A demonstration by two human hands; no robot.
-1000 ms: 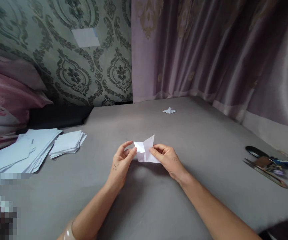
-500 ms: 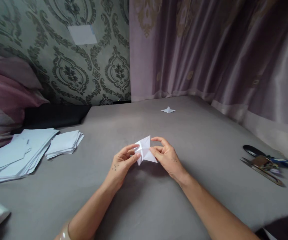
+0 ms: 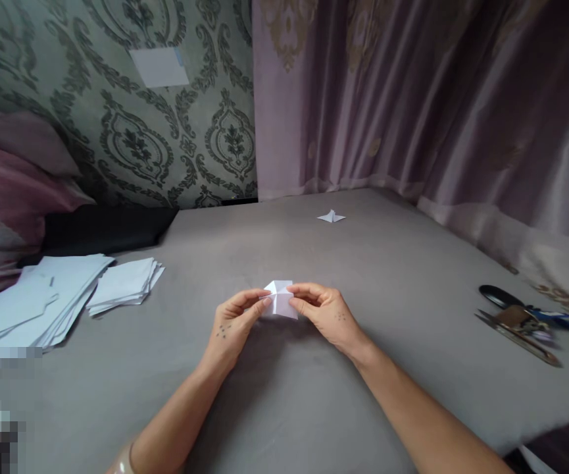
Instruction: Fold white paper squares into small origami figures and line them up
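Observation:
A small folded piece of white paper point(image 3: 283, 301) is held between my two hands, above the middle of the grey surface. My left hand point(image 3: 237, 319) pinches its left edge between thumb and fingers. On the right edge, the thumb and index finger of my right hand point(image 3: 331, 316) are pressed together on the paper. Creases run across the paper, and its upper left part comes to a point. Farther back lies a folded white paper figure point(image 3: 332, 216) with pointed sides, apart from both hands.
Left of my arms lie a stack of small white sheets point(image 3: 126, 284) and larger papers point(image 3: 32, 303), with a black cloth point(image 3: 109, 229) behind. Scissors point(image 3: 521, 337) and a blue-handled tool point(image 3: 565, 321) lie at the right. A purple curtain point(image 3: 353, 99) hangs behind.
The folded paper looks narrower and more squared, its upper and lower points drawn in. My right index finger has come down onto its right edge. Both hands stay near the same spot.

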